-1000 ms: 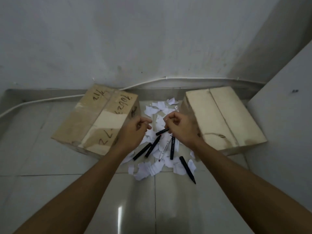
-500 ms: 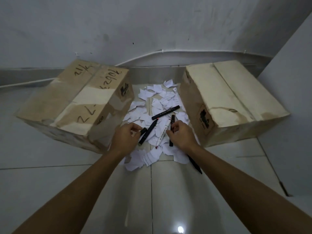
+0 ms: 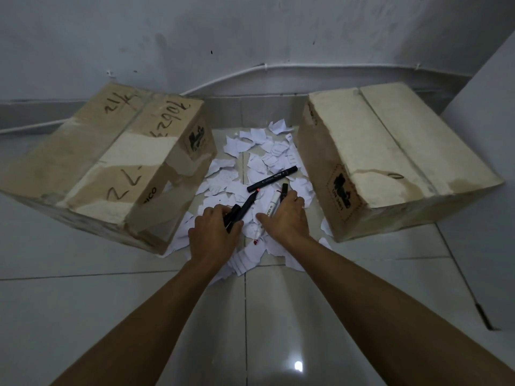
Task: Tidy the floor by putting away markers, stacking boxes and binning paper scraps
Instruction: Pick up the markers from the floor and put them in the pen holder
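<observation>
- The left hand (image 3: pixel 213 232) has its grip closed round the near end of a black marker (image 3: pixel 245 207), thumb and fingers curled on it.
- The right hand (image 3: pixel 287 218) lies over a white marker (image 3: pixel 273 203) and a short black marker (image 3: pixel 284 189); I cannot tell whether its grip has closed on either.
- A long black marker (image 3: pixel 273 178) lies loose just beyond, on the paper scraps (image 3: pixel 250 151).
- The scraps fill the strip of floor (image 3: pixel 83 302) between the left box (image 3: pixel 111 162) and the right box (image 3: pixel 390 157), which hem both hands in.
- A white cable (image 3: pixel 334 64) runs along the wall behind.
</observation>
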